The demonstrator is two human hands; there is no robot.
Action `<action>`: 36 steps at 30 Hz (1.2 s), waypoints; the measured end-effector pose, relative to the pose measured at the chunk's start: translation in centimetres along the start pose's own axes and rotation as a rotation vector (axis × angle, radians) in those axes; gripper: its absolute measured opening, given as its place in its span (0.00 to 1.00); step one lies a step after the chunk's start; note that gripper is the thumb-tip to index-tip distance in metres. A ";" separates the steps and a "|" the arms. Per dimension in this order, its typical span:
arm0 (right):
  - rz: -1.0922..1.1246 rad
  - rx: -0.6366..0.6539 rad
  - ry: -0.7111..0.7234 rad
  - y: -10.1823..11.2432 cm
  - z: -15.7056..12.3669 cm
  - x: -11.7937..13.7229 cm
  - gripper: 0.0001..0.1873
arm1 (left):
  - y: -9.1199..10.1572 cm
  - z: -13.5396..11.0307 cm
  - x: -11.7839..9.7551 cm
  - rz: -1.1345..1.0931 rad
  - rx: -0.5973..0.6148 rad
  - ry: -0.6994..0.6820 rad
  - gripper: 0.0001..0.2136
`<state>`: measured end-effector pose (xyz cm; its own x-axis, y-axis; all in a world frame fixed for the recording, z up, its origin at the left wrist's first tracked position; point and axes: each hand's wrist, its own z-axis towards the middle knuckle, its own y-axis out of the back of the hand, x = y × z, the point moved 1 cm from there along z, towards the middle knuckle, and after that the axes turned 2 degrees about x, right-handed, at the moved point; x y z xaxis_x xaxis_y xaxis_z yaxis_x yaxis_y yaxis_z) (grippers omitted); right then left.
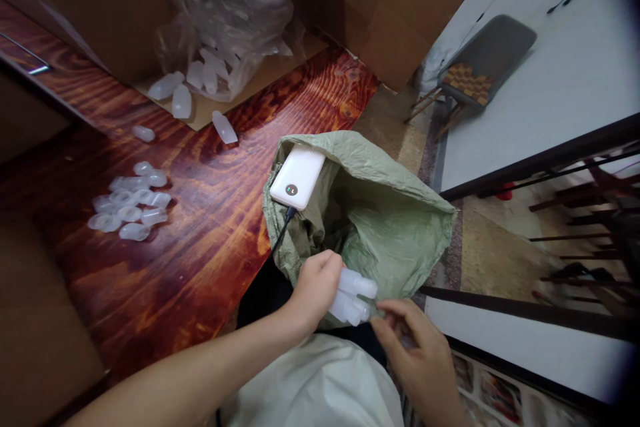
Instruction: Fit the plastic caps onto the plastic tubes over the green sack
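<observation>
My left hand (319,285) is closed around several small translucent plastic bottles (354,285), their necks pointing right, just in front of the open green sack (395,233). Beside those necks is my right hand (417,343), its thumb and forefinger close together at the lowest neck. Its other fingers curl over something pale that is mostly hidden. A white power bank (299,177) with a small round display rests on the sack's rim, and a black cable (284,230) runs down from it.
Translucent caps (131,197) lie in a pile on the reddish wooden table (210,260). Further back, more bottles (183,101) spill from a clear plastic bag (235,7) onto cardboard. A grey chair (500,53) stands at right.
</observation>
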<state>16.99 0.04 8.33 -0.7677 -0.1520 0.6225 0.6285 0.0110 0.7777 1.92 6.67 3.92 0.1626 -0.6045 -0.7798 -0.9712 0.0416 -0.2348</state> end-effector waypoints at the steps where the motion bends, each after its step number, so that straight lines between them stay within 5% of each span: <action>1: 0.012 0.031 0.049 0.0 -0.1 0.0 0.05 | 0.0 0.0 0.0 -0.012 0.001 0.009 0.09; 5: -0.056 0.114 0.178 -0.6 -0.3 0.2 0.10 | -0.1 0.0 0.0 -0.060 0.000 0.056 0.08; 12: -0.230 0.010 0.159 -2.3 0.1 0.2 0.07 | -0.1 0.1 -0.1 -0.114 -0.018 0.130 0.06; 16: -0.138 -0.045 0.093 -2.8 0.2 0.0 0.07 | -0.2 0.1 -0.1 -0.108 -0.012 0.113 0.07; 23: 0.839 -0.029 -0.632 -5.4 -2.6 -2.1 0.19 | 0.0 -0.1 -0.2 -0.053 -0.015 -0.028 0.08; 27: 1.154 -0.036 -0.983 -6.6 -5.2 -3.0 0.25 | 0.1 -0.1 -0.3 -0.043 -0.022 -0.026 0.09; 31: 0.905 -0.015 -0.816 -4.7 -5.3 -2.3 0.19 | 0.2 0.0 -0.5 -0.020 -0.024 -0.030 0.09; 36: 0.241 -0.121 -0.210 -0.5 -3.0 0.4 0.08 | 0.3 0.0 -0.7 0.040 -0.036 -0.071 0.09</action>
<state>16.78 -3.03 7.89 -0.5966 0.0480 0.8011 0.7954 -0.0977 0.5982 1.56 7.09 4.35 0.1339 -0.5450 -0.8276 -0.9826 0.0352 -0.1821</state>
